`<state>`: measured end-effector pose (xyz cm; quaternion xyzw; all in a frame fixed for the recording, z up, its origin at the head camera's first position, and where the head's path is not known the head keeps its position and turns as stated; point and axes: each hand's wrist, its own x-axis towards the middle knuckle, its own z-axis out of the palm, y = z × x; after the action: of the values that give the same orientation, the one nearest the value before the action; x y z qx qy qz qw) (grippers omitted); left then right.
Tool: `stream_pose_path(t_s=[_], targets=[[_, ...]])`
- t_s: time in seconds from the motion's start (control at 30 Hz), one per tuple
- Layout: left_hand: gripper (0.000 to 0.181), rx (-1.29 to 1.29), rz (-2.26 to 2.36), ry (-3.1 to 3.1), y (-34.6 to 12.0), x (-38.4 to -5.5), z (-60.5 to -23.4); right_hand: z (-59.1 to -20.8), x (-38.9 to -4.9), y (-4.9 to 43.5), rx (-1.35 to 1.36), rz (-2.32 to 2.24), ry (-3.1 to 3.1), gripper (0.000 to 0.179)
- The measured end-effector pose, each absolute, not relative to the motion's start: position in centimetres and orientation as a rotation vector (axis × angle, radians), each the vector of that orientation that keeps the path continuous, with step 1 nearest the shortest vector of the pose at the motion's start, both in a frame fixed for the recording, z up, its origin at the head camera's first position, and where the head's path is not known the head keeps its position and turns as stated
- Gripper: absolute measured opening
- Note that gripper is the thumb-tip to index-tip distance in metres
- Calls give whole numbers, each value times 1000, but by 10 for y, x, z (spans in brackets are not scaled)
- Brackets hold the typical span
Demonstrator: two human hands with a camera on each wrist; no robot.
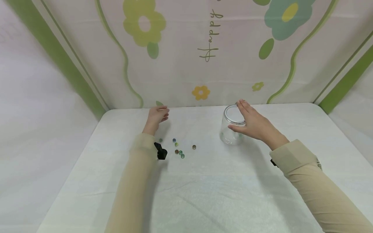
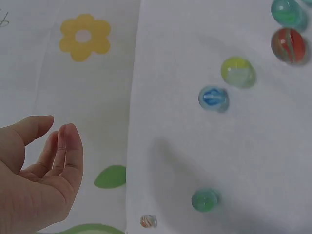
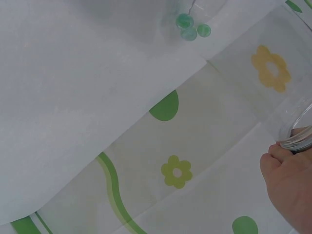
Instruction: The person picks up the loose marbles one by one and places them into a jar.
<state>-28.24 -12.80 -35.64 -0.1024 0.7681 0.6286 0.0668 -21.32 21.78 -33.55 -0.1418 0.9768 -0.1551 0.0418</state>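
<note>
My left hand (image 1: 156, 119) hovers at the table's far edge, beyond a loose group of marbles. In the left wrist view its fingers bend loosely, with nothing between thumb and fingertips. Among the marbles are a blue one (image 2: 213, 99), a yellow one (image 2: 238, 72), a red-brown one (image 2: 288, 45) and a green one (image 2: 204, 200). A clear jar (image 1: 228, 134) stands upright to the right, and my right hand (image 1: 256, 124) holds it at the rim, thumb on the near side and fingers on the far side. Several green marbles (image 3: 184, 21) show at the jar's bottom.
One brown marble (image 1: 194, 147) lies apart, between the group and the jar. White cloth covers the table (image 1: 192, 194). A flower-printed curtain (image 1: 180, 64) rises behind the far edge, and a tiny striped marble (image 2: 148, 221) lies near that edge.
</note>
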Motion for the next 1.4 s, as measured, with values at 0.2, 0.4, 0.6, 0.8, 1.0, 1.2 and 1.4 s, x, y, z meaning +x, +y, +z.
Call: stream_pose_path(t_s=[0.2,0.4,0.6,0.8,1.0,1.2,1.4], targets=[[43,-380,1858,2378,-151,-282,-363,-336,-213,218,-440,-463,2987,99],[43,-423,1762,2467,-170,-282,-370,-335,-213,217,-432,-463,2985,100],[43,-449,1688,2530,-184,-281,-378,-335,-213,217,-424,-469,2989,99],[43,-445,1628,2551,-191,-280,-386,-334,-213,219,-417,-463,2987,99],[46,-426,1492,2602,-197,-284,-395,-333,-213,219,-433,-440,3003,99],[46,-428,1399,2626,-200,-291,-405,-334,-215,219,-466,-414,3020,98],[45,-422,1373,2620,-200,-295,-409,-334,-215,219,-464,-409,3020,98]])
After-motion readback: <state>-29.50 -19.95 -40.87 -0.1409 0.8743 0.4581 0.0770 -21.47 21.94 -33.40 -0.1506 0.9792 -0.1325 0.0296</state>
